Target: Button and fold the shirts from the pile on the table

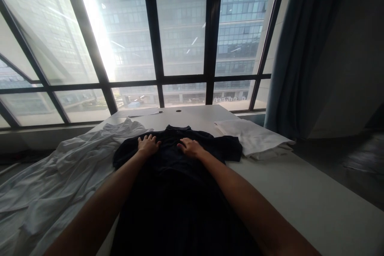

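A dark short-sleeved shirt (177, 168) lies spread out on the white table (288, 192), its collar toward the far end. My left hand (148, 145) rests on the upper left of the shirt with its fingers spread. On the upper right of the chest, my right hand (190, 147) lies on the cloth, fingers stretched out and slightly bent toward the middle. Neither hand holds anything. The shirt's lower part is in deep shadow, so its hem cannot be made out.
Crumpled white cloth (75, 164) covers the table's left side. A folded white cloth (255, 136) lies at the right, close to the shirt's sleeve. Beyond the table stand large windows (181, 32), with a blue-grey curtain (295, 56) at their right.
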Demonstrator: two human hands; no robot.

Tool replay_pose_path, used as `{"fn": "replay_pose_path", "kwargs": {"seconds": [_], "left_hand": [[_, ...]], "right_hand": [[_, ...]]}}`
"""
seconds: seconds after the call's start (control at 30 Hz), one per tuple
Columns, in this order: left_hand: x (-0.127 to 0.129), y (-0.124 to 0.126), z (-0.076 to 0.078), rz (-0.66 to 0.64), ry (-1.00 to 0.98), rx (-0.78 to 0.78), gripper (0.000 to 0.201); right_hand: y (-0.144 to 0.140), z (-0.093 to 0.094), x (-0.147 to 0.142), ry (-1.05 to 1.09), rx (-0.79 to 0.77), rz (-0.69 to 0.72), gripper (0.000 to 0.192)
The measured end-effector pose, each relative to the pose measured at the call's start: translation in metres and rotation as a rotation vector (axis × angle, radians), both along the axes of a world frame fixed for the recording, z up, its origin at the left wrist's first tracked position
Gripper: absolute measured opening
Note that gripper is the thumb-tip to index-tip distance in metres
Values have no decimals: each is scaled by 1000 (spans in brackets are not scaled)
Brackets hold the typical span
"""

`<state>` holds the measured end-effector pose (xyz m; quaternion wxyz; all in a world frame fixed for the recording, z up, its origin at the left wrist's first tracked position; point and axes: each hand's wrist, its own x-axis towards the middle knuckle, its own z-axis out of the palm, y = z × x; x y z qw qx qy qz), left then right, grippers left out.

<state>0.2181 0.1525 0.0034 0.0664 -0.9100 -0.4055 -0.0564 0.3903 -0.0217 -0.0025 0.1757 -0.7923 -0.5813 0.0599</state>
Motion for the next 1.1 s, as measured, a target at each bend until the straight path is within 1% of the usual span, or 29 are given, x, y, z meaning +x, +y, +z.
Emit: {"fn": "replay_pose_path", "kwargs": {"seconds": [0.03,0.07,0.1,0.13,0.17,0.2,0.27,0.4,0.47,0.5,0.57,0.63,0.7,0.73,0.8,0.87,0.93,1.03,1.1], "left_hand": [[-11,9,-2,-2,7,-4,55],[-21,18,-5,-17,21,-11,54],[-29,25,-9,-33,38,-24,55],[-34,31,-12,-44,54,-44,56],[-36,36,-15,-50,64,-67,57],[-37,40,-18,-52,69,-88,59],[-33,46,-21,-42,72,-123,63],[-22,55,-20,-42,78,-148,67],[-18,56,-19,-45,76,-145,65],[-18,54,-18,-44,67,-125,63],[-17,47,-16,-41,23,-27,58],[-18,32,-12,-64,-49,107,50],[-20,11,-6,-97,-127,170,43],[-22,-2,-3,-109,-158,153,41],[-29,-30,3,-125,-197,59,42],[-41,-60,7,-165,-214,-22,42],[-58,-91,7,-251,-229,-44,40],[-89,-135,5,-400,-231,-57,38],[-111,-163,3,-454,-234,-68,40]], "right_hand": [[-4,2,10,-40,66,-107,52],[-9,2,22,-84,93,-240,49],[-13,2,34,-106,58,-362,48],[-17,-1,45,-95,-24,-441,49],[-20,-4,56,-67,-116,-477,53],[-22,-8,66,-43,-178,-486,57],[-22,-15,81,-15,-244,-467,64],[-13,-21,96,-12,-270,-417,68],[-9,-20,97,-53,-238,-411,67],[-9,-19,96,-100,-195,-414,65],[-12,-16,90,-224,-70,-406,60],[-20,-10,79,-307,44,-378,51],[-33,-1,64,-306,107,-346,43],[-42,4,56,-290,125,-330,39],[-62,14,36,-264,155,-281,32],[-86,19,13,-248,169,-213,26],[-113,19,-10,-218,158,-144,21],[-151,14,-45,-179,129,-47,18],[-173,11,-64,-199,127,-20,17]]}}
